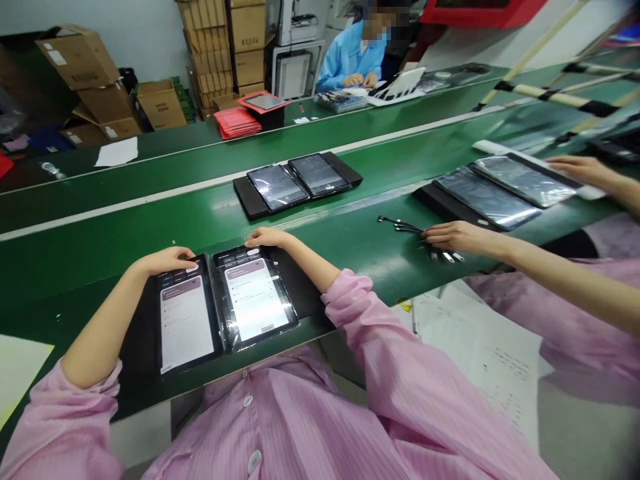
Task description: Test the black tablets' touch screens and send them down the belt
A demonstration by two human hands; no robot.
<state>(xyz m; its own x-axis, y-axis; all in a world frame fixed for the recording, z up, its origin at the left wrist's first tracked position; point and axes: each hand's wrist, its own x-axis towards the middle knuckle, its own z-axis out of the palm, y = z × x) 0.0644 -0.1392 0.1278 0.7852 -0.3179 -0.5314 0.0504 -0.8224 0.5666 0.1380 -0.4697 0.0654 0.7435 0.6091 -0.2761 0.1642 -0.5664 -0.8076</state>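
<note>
Both hands sit at the tablets' far edges, left hand [167, 260] curled fingers-down on the left tablet [185, 320], right hand [267, 237] flat-fingered on the right tablet [255, 297] just under its tips, neither gripping, so light, even presses should keep both lit screens from sliding.

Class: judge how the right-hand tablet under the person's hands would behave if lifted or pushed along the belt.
The right tablet looks flat and rigid, so probably stiff, unlikely to roll or tip. Its glossy, crinkled wrap may make it slippery. The lit glass screen suggests fragility.
</note>
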